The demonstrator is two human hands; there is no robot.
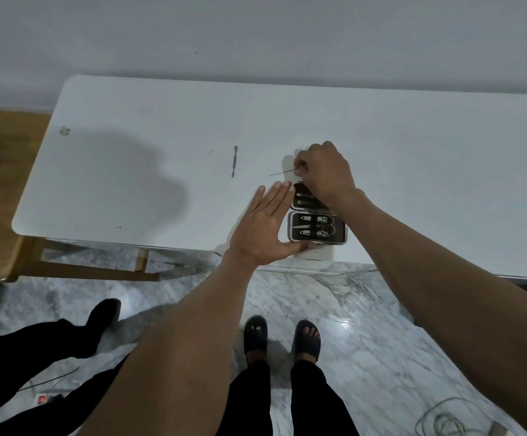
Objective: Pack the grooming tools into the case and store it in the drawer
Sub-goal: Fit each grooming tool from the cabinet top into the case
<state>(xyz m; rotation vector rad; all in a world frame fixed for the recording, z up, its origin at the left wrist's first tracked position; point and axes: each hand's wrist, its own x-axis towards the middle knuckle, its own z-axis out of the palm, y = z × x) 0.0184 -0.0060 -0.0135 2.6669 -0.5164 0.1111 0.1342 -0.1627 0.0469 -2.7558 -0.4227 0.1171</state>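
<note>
Thin metal pick in right hand

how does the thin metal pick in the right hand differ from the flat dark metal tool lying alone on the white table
The thin metal pick is needle-slim and pinched in the right hand; the flat dark metal tool is broader with widened ends and lies untouched. The pick points leftward; the flat tool lies lengthwise toward the wall. Both are outside the open case.

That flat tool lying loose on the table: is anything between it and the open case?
Head view: only the left hand and bare table separate the loose tool from the case.
</note>
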